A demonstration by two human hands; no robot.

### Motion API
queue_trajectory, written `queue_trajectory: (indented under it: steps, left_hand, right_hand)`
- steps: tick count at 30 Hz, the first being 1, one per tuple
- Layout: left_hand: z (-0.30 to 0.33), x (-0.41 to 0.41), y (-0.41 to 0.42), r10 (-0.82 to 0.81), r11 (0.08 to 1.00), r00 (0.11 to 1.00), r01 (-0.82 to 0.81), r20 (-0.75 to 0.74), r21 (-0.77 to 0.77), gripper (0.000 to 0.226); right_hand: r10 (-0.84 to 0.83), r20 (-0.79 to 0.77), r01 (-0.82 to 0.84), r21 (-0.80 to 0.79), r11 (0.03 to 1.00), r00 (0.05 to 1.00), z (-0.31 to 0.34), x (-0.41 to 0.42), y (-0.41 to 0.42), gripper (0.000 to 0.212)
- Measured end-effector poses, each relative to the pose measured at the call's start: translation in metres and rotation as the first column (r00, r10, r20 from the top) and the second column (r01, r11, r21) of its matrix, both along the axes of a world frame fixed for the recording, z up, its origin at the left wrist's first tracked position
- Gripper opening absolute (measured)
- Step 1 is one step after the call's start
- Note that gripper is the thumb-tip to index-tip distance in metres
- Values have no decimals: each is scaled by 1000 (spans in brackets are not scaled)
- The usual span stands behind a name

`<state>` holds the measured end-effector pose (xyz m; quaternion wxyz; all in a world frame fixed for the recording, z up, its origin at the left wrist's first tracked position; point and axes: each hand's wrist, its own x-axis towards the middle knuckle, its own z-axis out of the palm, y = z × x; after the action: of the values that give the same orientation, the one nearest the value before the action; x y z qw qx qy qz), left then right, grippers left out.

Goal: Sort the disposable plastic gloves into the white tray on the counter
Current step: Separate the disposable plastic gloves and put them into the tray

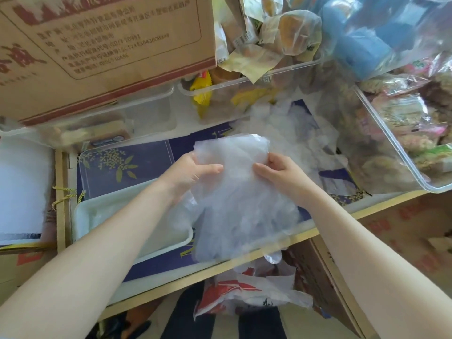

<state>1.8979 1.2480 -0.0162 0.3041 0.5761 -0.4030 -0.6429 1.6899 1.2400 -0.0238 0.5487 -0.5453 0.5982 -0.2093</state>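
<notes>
I hold a stack of clear disposable plastic gloves [234, 192] above the counter, cuffs up and fingers hanging down. My left hand [193, 170] pinches the stack's left edge near the cuff, thumb on top. My right hand [274, 171] pinches its right edge. The white tray [90, 216] lies on the counter below and to the left; the hanging glove fingers overlap its right end. A loose heap of more clear gloves [281, 126] lies on the counter behind the held stack.
A large cardboard box [97, 45] stands at the back left. Clear bins of wrapped snacks [269, 45] sit at the back and at the right [403, 133]. A plastic bag [249, 294] hangs below the counter's wooden front edge [220, 267].
</notes>
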Motion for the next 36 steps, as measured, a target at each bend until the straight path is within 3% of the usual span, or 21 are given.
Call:
queue_trajectory:
  steps: [4, 8, 11, 13, 15, 19, 22, 25, 28, 32, 34, 36]
  left_hand:
    - [-4, 8, -11, 26, 998, 999, -25, -22, 49, 15]
    - [-7, 5, -14, 75, 996, 993, -71, -92, 48, 16]
    - [-9, 11, -14, 82, 996, 981, -73, -175, 56, 17]
    - [-11, 22, -11, 19, 998, 986, -10, -166, 54, 22]
    - [-11, 31, -6, -105, 990, 985, 117, -137, 83, 30]
    - [-3, 36, 4, -367, 921, 929, 358, 38, 152, 20]
    - [10, 34, 9, -460, 873, 888, 449, 16, 190, 5]
    - [16, 32, 10, -493, 846, 870, 485, -20, 220, 9]
    - [15, 33, 11, -526, 840, 849, 510, 47, 184, 21]
    - [15, 42, 15, -577, 805, 817, 567, 5, 174, 7]
    - [17, 40, 18, -550, 821, 833, 552, -60, 146, 11]
    - [18, 32, 23, -326, 927, 926, 352, -188, 128, 15]
  right_hand:
    - [48, -2, -48, -40, 998, 999, 0, -1, -5, 43]
    - [21, 145, -12, -67, 998, 989, -3, 7, -7, 15]
    - [-7, 143, 23, -110, 994, 990, -4, 10, -8, 19]
    - [-28, 119, 45, -144, 989, 993, -2, 6, -10, 19]
    - [-69, 145, 92, -158, 983, 987, -1, -2, -12, 3]
    - [-149, 261, 189, -133, 973, 954, 3, -15, -15, 15]
    - [-143, 293, 184, -117, 976, 945, 7, -22, -14, 19]
    - [-68, 280, 94, -80, 992, 958, 10, -26, -12, 14]
    - [27, 186, -13, -75, 997, 982, 13, -28, -6, 9]
    - [24, 186, -21, -20, 1000, 982, 19, -31, 3, 9]
    - [-39, 274, 15, 89, 996, 961, 21, -31, 8, 19]
    - [-149, 347, 80, 207, 975, 926, 22, -32, 9, 27]
